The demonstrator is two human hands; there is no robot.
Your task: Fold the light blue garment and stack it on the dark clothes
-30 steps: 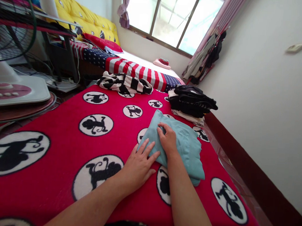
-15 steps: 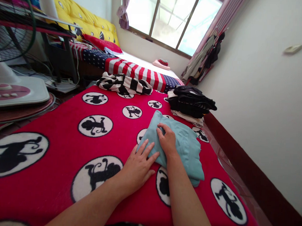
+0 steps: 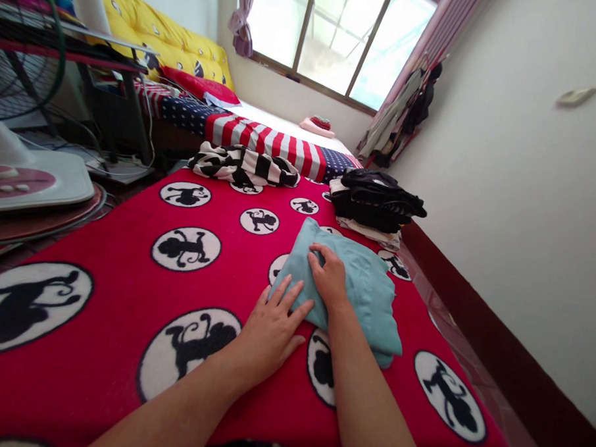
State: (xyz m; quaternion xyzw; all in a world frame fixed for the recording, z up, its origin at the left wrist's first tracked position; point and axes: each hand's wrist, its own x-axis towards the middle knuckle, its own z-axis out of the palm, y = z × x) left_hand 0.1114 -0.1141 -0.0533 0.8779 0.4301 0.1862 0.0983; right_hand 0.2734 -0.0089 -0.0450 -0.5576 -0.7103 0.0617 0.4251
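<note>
The folded teal garment (image 3: pixel 361 289) lay on the red blanket (image 3: pixel 118 275), long axis running near-right to far-left; the right hand (image 3: pixel 331 278) pressed flat on it, holding nothing; the left hand (image 3: pixel 269 331) rested spread, fingertips on its near-left edge.

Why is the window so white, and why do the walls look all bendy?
Head view: daylight floods the window, so the glass is washed out and little shows outside. The wide lens bends the wall and stretches the blanket at the edges. The middle is sharp: both hands, left and right, lie on the teal cloth, with only soft shadows.
</note>
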